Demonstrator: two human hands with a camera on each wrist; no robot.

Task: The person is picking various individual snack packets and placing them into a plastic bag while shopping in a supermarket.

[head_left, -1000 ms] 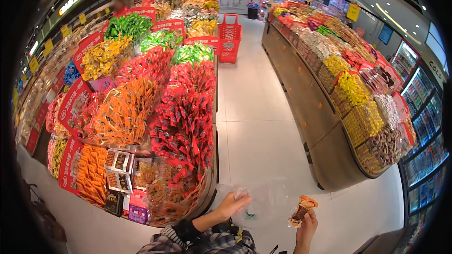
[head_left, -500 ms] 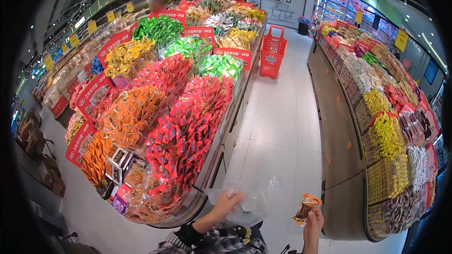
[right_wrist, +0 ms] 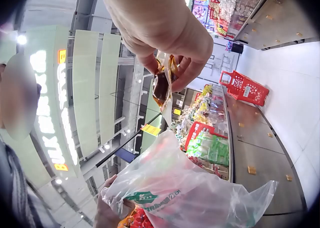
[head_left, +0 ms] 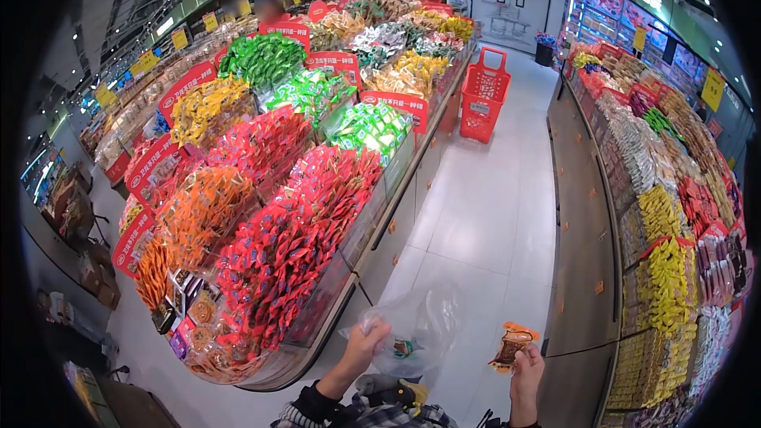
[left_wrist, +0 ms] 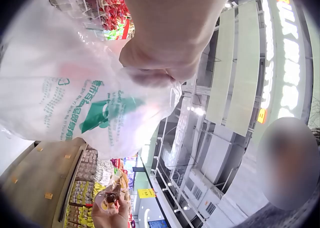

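**Snack packet (head_left: pixel 511 346) held just right of the bag, long axis roughly upright**

Head view: the snack packet is pinched at its lower end by the thumb and fingers of the right hand (head_left: pixel 527 368), so that hand is plainly the nearer one. The packet's long axis is stood up, tipped a bit to the left. The plastic bag (head_left: pixel 420 325) is gripped at its edge by the curled fingers of the left hand (head_left: pixel 363 349) and billows towards the packet. A strip of floor (head_left: pixel 483 222) is seen between the two, so no contact. The sweets table (head_left: pixel 380 250) is off to the left.

Left wrist view: the plastic bag (left_wrist: pixel 75 103) is bunched under the left hand (left_wrist: pixel 165 48). The packet (left_wrist: pixel 111 195) is seen small and well apart.

Right wrist view: the packet (right_wrist: pixel 161 85) is nipped between thumb and fingertips, with the bag (right_wrist: pixel 185 193) spread below it. Whether the bag's mouth is open can't be told.
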